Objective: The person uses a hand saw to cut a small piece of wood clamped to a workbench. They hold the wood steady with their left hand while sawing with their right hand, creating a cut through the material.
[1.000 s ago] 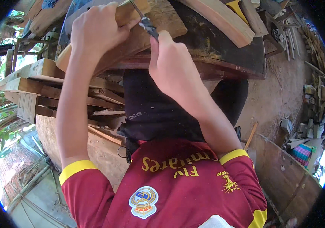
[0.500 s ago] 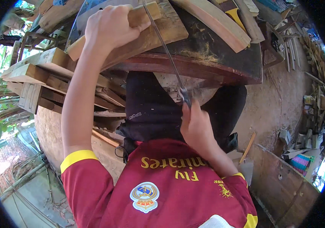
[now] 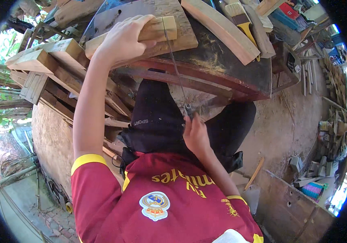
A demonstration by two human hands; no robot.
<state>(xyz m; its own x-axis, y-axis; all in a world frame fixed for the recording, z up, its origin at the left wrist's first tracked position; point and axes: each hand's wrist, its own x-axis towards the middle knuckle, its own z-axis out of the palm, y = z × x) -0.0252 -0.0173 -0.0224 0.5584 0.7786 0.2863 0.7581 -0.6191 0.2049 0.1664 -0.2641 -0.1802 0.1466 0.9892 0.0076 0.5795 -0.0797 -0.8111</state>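
Note:
My left hand (image 3: 125, 42) is closed over a pale wooden bar (image 3: 170, 27), with fingers and thumb wrapped around it near its right end. Beneath the bar lies a thick wooden board (image 3: 186, 34) on the dark workbench (image 3: 206, 46). A thin, long saw (image 3: 175, 67) runs from the bar down toward my lap. Its blade sits in a narrow cut close to the bar's right end. My right hand (image 3: 196, 135) grips the dark saw handle below the bench edge, above my legs. The left part of the bar is partly hidden behind my left hand and wrist.
A curved timber piece (image 3: 224, 34) rests on the bench, beside a paintbrush (image 3: 244, 25) with a yellow handle. Stacked beams (image 3: 46, 60) stand at the left. A wooden panel (image 3: 291, 198) is at the lower right, and scrap wood lines the right side.
My right hand has drawn the saw back, down and slightly left. The left hand still holds the bar. The whole view has shifted a little, and a cut line shows on the bar.

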